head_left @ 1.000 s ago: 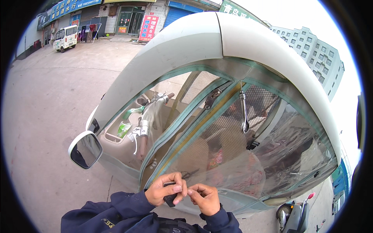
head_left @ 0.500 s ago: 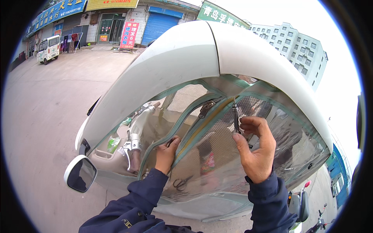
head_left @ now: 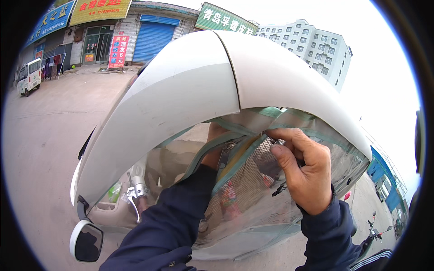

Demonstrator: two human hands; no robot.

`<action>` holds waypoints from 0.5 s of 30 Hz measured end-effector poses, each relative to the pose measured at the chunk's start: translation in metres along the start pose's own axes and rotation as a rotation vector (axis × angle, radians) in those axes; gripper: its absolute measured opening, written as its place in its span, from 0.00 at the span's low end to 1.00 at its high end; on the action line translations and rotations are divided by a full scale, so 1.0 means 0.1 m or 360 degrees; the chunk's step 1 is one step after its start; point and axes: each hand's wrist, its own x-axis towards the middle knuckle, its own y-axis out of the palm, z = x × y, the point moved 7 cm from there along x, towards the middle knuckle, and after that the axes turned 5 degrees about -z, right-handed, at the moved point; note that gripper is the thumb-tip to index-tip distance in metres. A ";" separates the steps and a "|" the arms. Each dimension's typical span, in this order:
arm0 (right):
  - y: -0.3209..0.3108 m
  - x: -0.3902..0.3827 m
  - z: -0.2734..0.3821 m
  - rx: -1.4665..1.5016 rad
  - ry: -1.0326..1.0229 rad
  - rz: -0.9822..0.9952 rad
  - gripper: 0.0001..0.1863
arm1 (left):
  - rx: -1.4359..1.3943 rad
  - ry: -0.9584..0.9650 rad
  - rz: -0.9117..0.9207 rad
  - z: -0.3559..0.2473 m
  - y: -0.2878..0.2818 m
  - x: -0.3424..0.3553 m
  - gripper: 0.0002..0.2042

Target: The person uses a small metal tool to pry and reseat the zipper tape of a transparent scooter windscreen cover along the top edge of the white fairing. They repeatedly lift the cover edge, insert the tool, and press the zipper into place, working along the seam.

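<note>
My right hand (head_left: 305, 168) had its grip clamped on a small metal piece (head_left: 279, 142), three o'clock from view centre; my left hand (head_left: 217, 131) was behind the side cover (head_left: 257, 221), grip undeterminable; I judged this two-sided work; next called for steady pinching.

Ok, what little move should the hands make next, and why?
Perhaps ease the left hand toward the right hand, to give support from inside. The left reaches behind the teal-edged strip, while the right is near the top of the mesh panel, outside. The left fingertips are hidden, so I can't tell whether they already meet there.
</note>
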 end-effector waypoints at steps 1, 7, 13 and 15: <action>-0.03 0.05 0.03 -0.0041 0.0007 0.0071 0.09 | 0.0003 0.0043 0.0005 -0.02 0.03 0.01 0.17; 0.00 0.40 0.22 -0.0394 -0.0142 0.0330 0.08 | 0.0014 0.0161 0.0017 -0.09 0.07 -0.03 0.17; 0.05 0.44 0.20 -0.0616 -0.0174 0.0341 0.09 | -0.0006 0.0241 -0.0012 -0.14 0.05 -0.13 0.17; 0.04 0.39 0.17 -0.0606 -0.0167 0.0312 0.09 | -0.0077 0.0374 -0.0001 -0.19 0.05 -0.19 0.17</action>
